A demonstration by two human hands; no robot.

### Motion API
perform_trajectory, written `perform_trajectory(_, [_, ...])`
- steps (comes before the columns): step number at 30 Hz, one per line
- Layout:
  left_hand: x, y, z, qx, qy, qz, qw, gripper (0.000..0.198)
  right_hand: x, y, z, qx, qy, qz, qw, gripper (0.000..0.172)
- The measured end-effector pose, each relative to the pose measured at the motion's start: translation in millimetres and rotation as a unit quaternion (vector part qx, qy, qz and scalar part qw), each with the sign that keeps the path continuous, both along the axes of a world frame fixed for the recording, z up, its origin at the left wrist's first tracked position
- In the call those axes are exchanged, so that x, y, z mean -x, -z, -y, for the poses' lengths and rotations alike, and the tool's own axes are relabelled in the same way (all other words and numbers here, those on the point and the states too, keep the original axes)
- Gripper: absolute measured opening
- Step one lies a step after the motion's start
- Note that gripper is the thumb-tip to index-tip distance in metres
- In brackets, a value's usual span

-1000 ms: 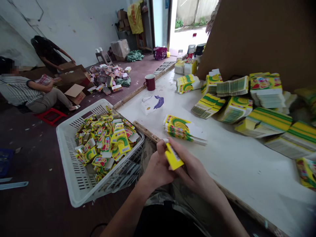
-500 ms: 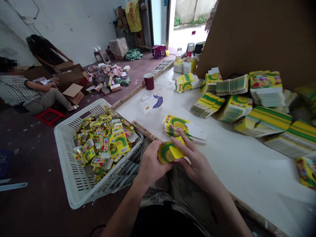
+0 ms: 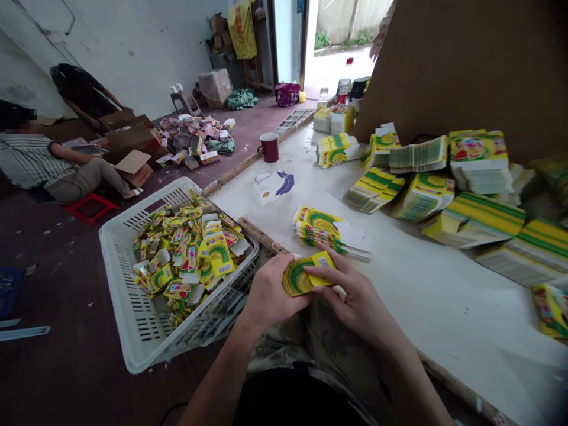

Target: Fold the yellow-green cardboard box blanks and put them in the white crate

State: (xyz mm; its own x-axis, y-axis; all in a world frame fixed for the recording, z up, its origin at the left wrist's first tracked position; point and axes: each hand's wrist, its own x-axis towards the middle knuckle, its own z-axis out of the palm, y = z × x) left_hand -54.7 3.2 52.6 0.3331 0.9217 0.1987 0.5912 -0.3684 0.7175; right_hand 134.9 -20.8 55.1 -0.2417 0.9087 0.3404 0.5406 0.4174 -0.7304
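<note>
Between my two hands, above my lap at the table's edge, is a small yellow and green carton [image 3: 298, 277]. My left hand [image 3: 270, 293] is closed around its left end. The fingers of my right hand [image 3: 350, 290] grip its right end, on a yellow flap with a barcode. Just beyond lies a fanned stack of flat cartons [image 3: 322, 228] on the white table [image 3: 399, 290]. To the left of my left hand stands a white plastic basket [image 3: 133, 349] holding many similar yellow cartons [image 3: 186, 254].
A maroon mug [image 3: 268, 148] and a white box with a purple print [image 3: 273, 186] sit on the table. Several bundles of flat cartons [image 3: 474, 216] line its right side. Two people are at the left; one sits on a red stool [image 3: 89, 208] near open cardboard boxes [image 3: 133, 168].
The yellow flap at the carton's right end has been folded down, and its barcode now faces up. Both hands stay in nearly the same place.
</note>
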Motion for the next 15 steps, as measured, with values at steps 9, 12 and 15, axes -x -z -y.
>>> perform_trajectory(9, [-2,-4.5,0,0.0,0.0,0.007,1.0,0.06,-5,0.3,4,0.015,-0.026,-0.018,0.999,0.038])
perform_trajectory(12, [-3,-4.8,-1,-0.005,0.002,0.0,1.0,0.057,1,4.3,6,0.047,-0.013,-0.022,0.999,0.048])
perform_trajectory(15, [-1,-5.1,-1,-0.015,-0.005,-0.014,1.0,0.054,6,7.1,4,0.06,-0.001,-0.01,0.998,0.041])
